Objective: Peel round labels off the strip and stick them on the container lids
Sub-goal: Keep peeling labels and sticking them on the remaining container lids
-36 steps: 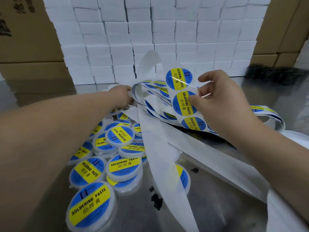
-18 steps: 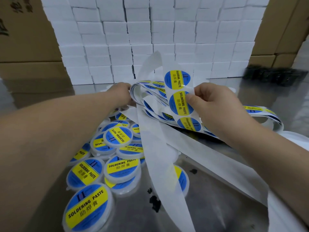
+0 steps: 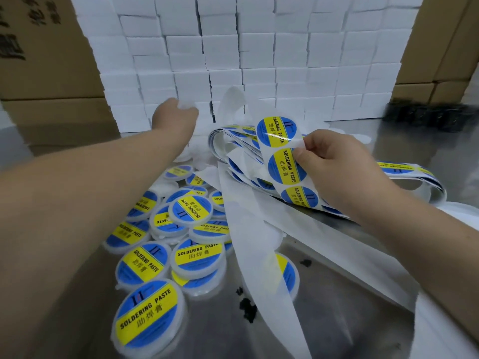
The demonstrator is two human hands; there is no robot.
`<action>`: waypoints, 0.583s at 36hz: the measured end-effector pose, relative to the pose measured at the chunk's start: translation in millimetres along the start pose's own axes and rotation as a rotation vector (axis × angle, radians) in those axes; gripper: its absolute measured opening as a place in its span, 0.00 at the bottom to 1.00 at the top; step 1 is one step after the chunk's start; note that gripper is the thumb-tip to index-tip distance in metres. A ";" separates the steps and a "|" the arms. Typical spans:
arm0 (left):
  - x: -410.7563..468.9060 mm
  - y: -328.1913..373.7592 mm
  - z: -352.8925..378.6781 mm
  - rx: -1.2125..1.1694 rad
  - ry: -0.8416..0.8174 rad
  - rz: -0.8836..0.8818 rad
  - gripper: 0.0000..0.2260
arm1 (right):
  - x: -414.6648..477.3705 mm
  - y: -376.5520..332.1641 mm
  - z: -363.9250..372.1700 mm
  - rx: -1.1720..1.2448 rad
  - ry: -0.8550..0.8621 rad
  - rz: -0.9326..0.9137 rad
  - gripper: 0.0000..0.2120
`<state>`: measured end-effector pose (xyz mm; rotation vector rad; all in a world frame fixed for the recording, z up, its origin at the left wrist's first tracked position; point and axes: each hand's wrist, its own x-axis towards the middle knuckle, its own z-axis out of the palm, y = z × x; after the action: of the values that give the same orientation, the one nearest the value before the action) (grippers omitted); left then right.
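Observation:
My right hand point(image 3: 334, 161) pinches the white label strip point(image 3: 287, 167) at its edge, between the top round blue-and-yellow "SOLDERING PASTE" label point(image 3: 278, 132) and the one below it. My left hand point(image 3: 173, 117) is stretched far out over a pile of unlabelled white lids point(image 3: 191, 151) and grips one white lid point(image 3: 188, 106), lifted off the pile. Several labelled lids point(image 3: 149, 316) lie heaped at the near left. Empty backing paper point(image 3: 248, 250) trails down toward me.
The steel table point(image 3: 337, 320) carries dark specks near the middle. A wall of stacked white boxes point(image 3: 259, 55) stands at the back, brown cartons point(image 3: 41, 47) on both sides, a black object point(image 3: 425, 117) at the far right. More label strip point(image 3: 409, 172) loops behind my right wrist.
My left hand has risen and moved away from the pile with a white lid in its fingers. My right hand's fingers have curled in and now pinch the strip's edge.

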<state>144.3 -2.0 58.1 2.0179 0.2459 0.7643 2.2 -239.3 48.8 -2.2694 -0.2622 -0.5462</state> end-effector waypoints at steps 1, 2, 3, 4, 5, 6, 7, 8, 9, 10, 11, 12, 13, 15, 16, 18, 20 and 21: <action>-2.5 5.3 -3.5 -0.037 0.020 0.008 0.07 | 0.0 -0.6 -0.1 0.003 -0.001 0.001 0.09; -4.8 10.6 -7.3 -0.069 0.032 0.013 0.11 | -0.5 -1.4 0.1 0.008 -0.003 -0.001 0.09; -9.3 18.2 -10.7 -0.115 0.043 0.004 0.14 | -0.9 -2.0 -0.2 0.013 -0.004 -0.006 0.09; -14.6 26.9 -14.8 -0.187 0.046 -0.014 0.14 | -1.7 -2.4 -0.2 0.016 -0.006 -0.013 0.09; -20.3 35.6 -18.4 -0.286 0.039 -0.044 0.14 | -2.3 -2.5 -0.2 0.017 -0.008 -0.019 0.09; -28.6 45.1 -21.7 -0.383 0.030 -0.075 0.12 | -3.1 -2.8 -0.2 0.022 -0.010 -0.025 0.08; -38.8 54.0 -25.8 -0.438 0.020 -0.081 0.11 | -3.8 -3.2 -0.2 0.034 -0.014 -0.030 0.08; -50.4 61.5 -30.6 -0.439 0.009 -0.026 0.10 | -4.7 -3.7 0.0 0.052 -0.020 -0.037 0.07; -64.4 68.7 -35.1 -0.381 -0.021 0.075 0.10 | -5.4 -3.9 0.6 0.068 -0.024 -0.045 0.07; -77.3 73.2 -39.5 -0.296 -0.063 0.190 0.10 | -6.0 -4.3 0.8 0.081 -0.028 -0.052 0.08; -88.9 75.7 -43.0 -0.209 -0.112 0.302 0.10 | -6.5 -4.6 1.0 0.095 -0.031 -0.057 0.08; -100.7 77.9 -46.7 -0.127 -0.176 0.388 0.09 | -6.7 -4.8 1.1 0.106 -0.031 -0.063 0.09; -110.7 78.4 -48.3 -0.048 -0.222 0.460 0.06 | -6.8 -4.9 0.9 0.113 -0.030 -0.073 0.08; -125.8 76.8 -48.9 0.104 -0.254 0.557 0.02 | -6.6 -4.7 0.1 0.130 -0.027 -0.096 0.08; -131.8 75.1 -47.9 0.158 -0.252 0.589 0.03 | -6.8 -4.6 -0.4 0.143 -0.028 -0.108 0.09; -139.9 70.0 -46.0 0.207 -0.262 0.623 0.08 | -8.0 -4.6 -1.0 0.180 -0.037 -0.141 0.12; -144.7 64.6 -45.4 0.250 -0.290 0.647 0.12 | -8.9 -4.6 -0.4 0.202 -0.053 -0.171 0.13; -145.7 62.2 -45.6 0.278 -0.299 0.654 0.12 | -9.2 -4.4 0.4 0.203 -0.064 -0.188 0.13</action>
<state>-5.6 -70.1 65.6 2.4751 -0.5351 0.8338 -7.4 -236.2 47.1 -2.0789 -0.5425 -0.5182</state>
